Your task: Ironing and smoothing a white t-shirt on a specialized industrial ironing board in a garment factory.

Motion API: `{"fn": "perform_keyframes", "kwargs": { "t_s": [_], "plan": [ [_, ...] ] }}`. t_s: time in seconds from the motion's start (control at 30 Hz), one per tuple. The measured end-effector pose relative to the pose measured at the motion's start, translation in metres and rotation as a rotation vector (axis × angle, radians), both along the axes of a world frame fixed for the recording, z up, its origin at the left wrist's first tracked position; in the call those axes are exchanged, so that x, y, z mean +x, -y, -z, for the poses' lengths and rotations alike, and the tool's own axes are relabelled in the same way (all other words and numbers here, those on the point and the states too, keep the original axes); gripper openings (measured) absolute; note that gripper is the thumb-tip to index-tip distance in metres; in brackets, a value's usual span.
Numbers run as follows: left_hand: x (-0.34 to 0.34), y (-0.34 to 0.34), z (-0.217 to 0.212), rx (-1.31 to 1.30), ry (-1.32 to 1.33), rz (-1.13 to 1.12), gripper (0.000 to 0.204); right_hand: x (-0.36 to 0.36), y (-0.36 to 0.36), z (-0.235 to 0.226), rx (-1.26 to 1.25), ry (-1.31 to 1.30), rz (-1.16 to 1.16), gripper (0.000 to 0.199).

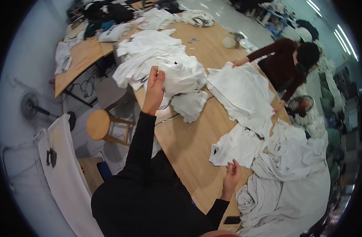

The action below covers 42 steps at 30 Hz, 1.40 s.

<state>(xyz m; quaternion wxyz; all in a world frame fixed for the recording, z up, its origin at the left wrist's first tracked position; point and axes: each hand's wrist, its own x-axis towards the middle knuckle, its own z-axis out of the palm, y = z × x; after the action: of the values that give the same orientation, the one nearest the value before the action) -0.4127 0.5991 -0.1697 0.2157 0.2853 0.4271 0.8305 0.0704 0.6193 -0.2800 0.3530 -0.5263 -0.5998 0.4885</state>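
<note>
My left arm reaches out over the table's left edge. My left hand (154,90) is closed, thumb against fingers, on the edge of a white garment (181,79) raised in front of a heap of white clothes (149,45). Held low over the near part of the table, my right hand (231,179) is empty, its fingers apart and slightly bent. Just beyond those fingertips a white shirt (238,146) lies on the wood. Across the table a co-worker (283,63) has both hands on another spread white shirt (242,93).
Pale grey cloth (287,197) is bunched at the right, near a dark phone (232,220). To the left stand a wooden stool (98,124), an ironing board (64,170) with an iron (51,157), and a fan (30,106). Dark clothes (110,15) cover the far table.
</note>
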Motion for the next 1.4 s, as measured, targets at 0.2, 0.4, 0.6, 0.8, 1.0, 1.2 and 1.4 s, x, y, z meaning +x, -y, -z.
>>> {"fn": "perform_keyframes", "kwargs": {
  "t_s": [0.2, 0.4, 0.6, 0.8, 1.0, 1.2, 1.4],
  "plan": [
    [0.081, 0.251, -0.122, -0.064, -0.24, -0.161, 0.027, -0.159, 0.027, -0.114, 0.27, -0.23, -0.657, 0.048],
    [0.21, 0.498, -0.173, -0.219, -0.373, -0.622, 0.045, -0.309, 0.179, -0.236, 0.671, -0.606, -1.604, 0.079],
    [0.385, 0.646, -0.181, -0.558, -0.241, -0.926, 0.042, -0.319, 0.48, -0.144, 0.158, -0.815, -2.885, 0.04],
    [0.577, 0.786, -0.144, -0.935, 0.131, -1.748, 0.027, -0.262, 0.695, -0.151, -0.038, -0.486, -2.802, 0.023],
    [0.697, 0.868, -0.03, -1.21, 0.942, -1.817, 0.021, -0.191, 0.852, -0.171, 0.654, -1.075, -2.777, 0.014],
    [0.692, 0.977, -0.053, -1.606, 0.908, -2.95, 0.043, -0.187, 0.932, -0.188, 0.511, -0.991, -2.993, 0.018],
    [0.593, 1.24, -0.145, -2.033, 0.271, -2.284, 0.02, -0.272, 0.98, -0.194, -0.082, -0.633, -2.827, 0.017]
  ]
}}
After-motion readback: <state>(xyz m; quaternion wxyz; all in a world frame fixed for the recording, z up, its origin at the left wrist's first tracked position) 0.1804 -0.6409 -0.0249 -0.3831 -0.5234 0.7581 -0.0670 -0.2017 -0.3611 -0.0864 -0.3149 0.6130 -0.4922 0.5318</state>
